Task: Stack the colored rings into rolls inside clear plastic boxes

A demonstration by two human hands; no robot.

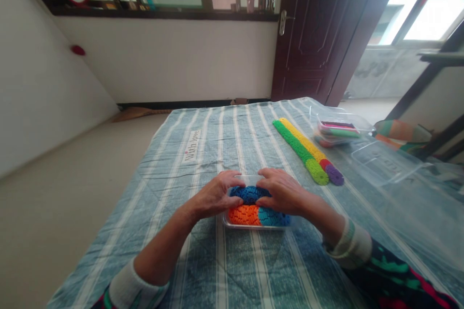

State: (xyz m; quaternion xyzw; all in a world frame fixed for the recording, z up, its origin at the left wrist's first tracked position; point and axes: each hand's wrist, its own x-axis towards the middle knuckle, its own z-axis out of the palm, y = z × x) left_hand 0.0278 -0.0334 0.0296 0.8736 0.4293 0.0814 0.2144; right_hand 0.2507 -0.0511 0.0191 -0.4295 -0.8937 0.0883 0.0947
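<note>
A small clear plastic box sits on the striped blue cloth in front of me. It holds rows of ridged toy pieces: dark blue, orange and teal. My left hand rests curled on the box's left side with its fingers on the dark blue pieces. From the right, my right hand presses fingers down on the same blue pieces. Both hands cover part of the box's far edge.
Two long rows of linked pieces, green and yellow-red-purple, lie on the striped cloth to the right. Behind them a clear box holds more coloured pieces. A clear lid lies nearby. A dark door stands beyond.
</note>
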